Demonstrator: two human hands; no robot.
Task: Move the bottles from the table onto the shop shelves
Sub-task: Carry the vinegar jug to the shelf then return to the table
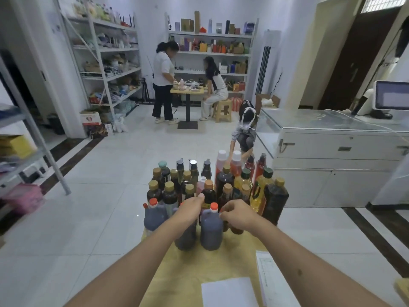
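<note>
Several bottles with tan, green and white caps stand crowded at the far end of the yellow table. Three dark jugs stand in front of them. My left hand lies over the top of the middle jug, fingers curled round its neck and hiding the cap. My right hand has curled fingers at the handle of the orange-capped jug; a small brown bottle sits under its palm. A third jug stands to the left.
White shop shelves line the left wall, another shelf unit the back wall, and one more stands near left. A white glass-topped counter is at right. Two people work at a far small table; one crouches beyond the bottles. Papers lie on the table.
</note>
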